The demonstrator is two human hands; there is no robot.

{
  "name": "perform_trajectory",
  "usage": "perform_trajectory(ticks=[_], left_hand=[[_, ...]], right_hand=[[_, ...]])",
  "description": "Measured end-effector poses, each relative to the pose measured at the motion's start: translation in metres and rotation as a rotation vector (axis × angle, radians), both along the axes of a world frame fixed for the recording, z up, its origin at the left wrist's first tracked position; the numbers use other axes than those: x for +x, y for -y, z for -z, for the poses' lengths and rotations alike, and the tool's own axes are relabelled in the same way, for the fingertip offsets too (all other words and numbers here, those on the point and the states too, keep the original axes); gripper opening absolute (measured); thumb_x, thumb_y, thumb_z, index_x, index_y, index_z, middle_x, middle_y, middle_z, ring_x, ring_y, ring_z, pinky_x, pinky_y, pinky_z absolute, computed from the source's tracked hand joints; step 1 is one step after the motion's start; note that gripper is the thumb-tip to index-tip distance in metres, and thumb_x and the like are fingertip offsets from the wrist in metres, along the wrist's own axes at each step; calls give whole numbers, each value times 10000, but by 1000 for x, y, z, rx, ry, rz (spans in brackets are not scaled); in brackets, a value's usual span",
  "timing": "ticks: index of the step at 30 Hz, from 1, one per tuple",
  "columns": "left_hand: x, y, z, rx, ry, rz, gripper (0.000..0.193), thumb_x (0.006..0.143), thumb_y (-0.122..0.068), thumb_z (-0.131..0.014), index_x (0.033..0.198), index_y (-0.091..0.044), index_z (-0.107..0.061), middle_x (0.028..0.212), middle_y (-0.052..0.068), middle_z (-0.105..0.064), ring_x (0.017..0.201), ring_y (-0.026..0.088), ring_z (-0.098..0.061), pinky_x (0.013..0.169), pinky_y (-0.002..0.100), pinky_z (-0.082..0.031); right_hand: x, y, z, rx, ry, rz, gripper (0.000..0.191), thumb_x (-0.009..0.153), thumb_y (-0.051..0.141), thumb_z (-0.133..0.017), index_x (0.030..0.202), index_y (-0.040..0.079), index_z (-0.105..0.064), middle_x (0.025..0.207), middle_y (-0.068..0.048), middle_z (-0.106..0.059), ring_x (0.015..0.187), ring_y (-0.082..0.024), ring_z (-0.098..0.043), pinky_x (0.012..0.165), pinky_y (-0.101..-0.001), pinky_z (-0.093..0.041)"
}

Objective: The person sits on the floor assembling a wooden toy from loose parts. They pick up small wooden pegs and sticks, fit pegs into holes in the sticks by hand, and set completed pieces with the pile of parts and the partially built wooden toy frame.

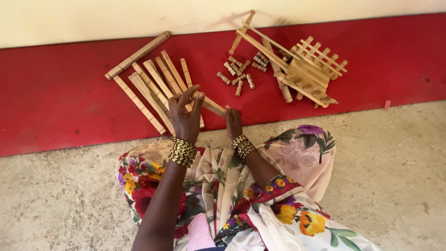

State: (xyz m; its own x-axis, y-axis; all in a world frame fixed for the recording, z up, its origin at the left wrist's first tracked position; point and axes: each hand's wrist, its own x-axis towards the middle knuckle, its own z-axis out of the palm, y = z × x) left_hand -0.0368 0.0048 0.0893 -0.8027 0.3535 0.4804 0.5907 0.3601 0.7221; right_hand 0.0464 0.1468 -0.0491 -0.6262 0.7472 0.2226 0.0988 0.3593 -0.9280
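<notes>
I sit on the floor in a floral garment, both wrists stacked with bangles. My left hand [186, 114] has its fingers spread over the near end of a row of flat wooden slats [155, 88] lying on the red floor band. It pinches one short wooden slat [211, 105] that runs to the right. My right hand [233, 122] holds the other end of that same slat, fingers curled around it just above my knee.
Several small wooden dowel pegs [239, 72] lie scattered on the red band [60, 93]. A partly assembled wooden lattice frame [302, 69] rests at the right. A cream wall runs along the top; rough concrete floor [395, 167] lies around me.
</notes>
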Motion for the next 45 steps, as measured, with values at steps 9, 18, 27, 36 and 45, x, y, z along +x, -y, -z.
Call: perform_trajectory(ticks=[9, 18, 27, 36, 45], left_hand=[[-6, -1, 8, 143, 48, 78, 321, 1025, -146, -643, 1311, -2, -615, 1083, 143, -658, 901, 205, -690, 669, 313, -628], [1, -7, 16, 142, -73, 118, 244, 1028, -113, -665, 1245, -6, -699, 1077, 172, -692, 909, 226, -734, 695, 302, -673], [-7, 6, 11, 242, 4, 114, 272, 967, -163, -750, 1164, 19, -701, 1017, 136, -745, 921, 190, -751, 693, 265, -654], [0, -2, 5, 277, 66, 174, 227, 961, -168, -773, 1155, -53, -743, 1046, 116, -754, 955, 179, -755, 811, 311, -655], [-8, 7, 19, 265, 173, 234, 309, 1004, -163, -678, 1307, -106, -690, 1109, 121, -744, 947, 174, -740, 762, 311, -662]], right_hand=[[-4, 25, -36, 96, -87, -73, 615, 1124, 508, -305, 1369, 4, -557, 1363, -180, -538, 1323, -293, -505, 1158, -413, -400], [-7, 60, -91, 228, -222, -189, 654, 1131, 544, -288, 1441, -2, -470, 1449, -204, -478, 1399, -315, -469, 1175, -425, -409], [4, 21, -7, 38, 39, -71, 735, 1068, 607, -264, 1426, 7, -491, 1374, -199, -484, 1222, -281, -544, 1077, -410, -467], [-5, 50, -73, 14, -316, -241, 814, 1097, 657, -252, 1490, -20, -474, 1482, -207, -493, 1425, -304, -465, 1212, -445, -382], [-2, 77, -103, 257, -197, -266, 833, 1102, 656, -193, 1599, -5, -294, 1639, -211, -331, 1535, -345, -352, 1257, -463, -334]])
